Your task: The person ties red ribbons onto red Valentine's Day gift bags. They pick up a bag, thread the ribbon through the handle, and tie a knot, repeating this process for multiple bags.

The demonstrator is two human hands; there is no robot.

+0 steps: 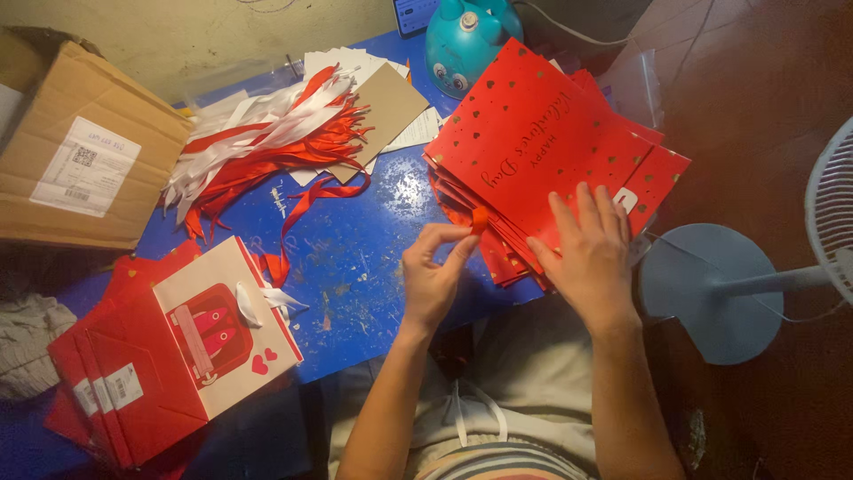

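Head view looks down on our blue worktable point(373, 267), scuffed and paint-flecked, which carries everything we handle. Far off to the left of our fingers sits a brown cardboard box point(80, 151) with a white label. Just beyond the fingertips of our right hand point(586, 253) lies the stack of flat red gift bags point(542, 142), dotted with small gold hearts; the hand rests flat on the stack's near edge, fingers spread and loose, gripping nothing. Well to the left of our left hand point(435, 276), and nearer to us, stands a second pile of red gift bags point(124, 373), with a white-fronted one (red handbag picture, two hearts) lying on top. Beyond the left fingers, across the table, spreads a heap of red and white ribbons point(267, 142), partly under a tan cardboard sheet point(386, 107) and some white paper. Farther still, past the right-hand stack, stands a turquoise animal-shaped container point(462, 40). To the right of the right hand, off the table, is the round base of a pale blue fan point(711, 289). Smallest of all is the short piece of red ribbon point(480, 220), pinched between our left thumb and forefinger, held up just at the near edge of the red stack; the other left fingers curl inward.
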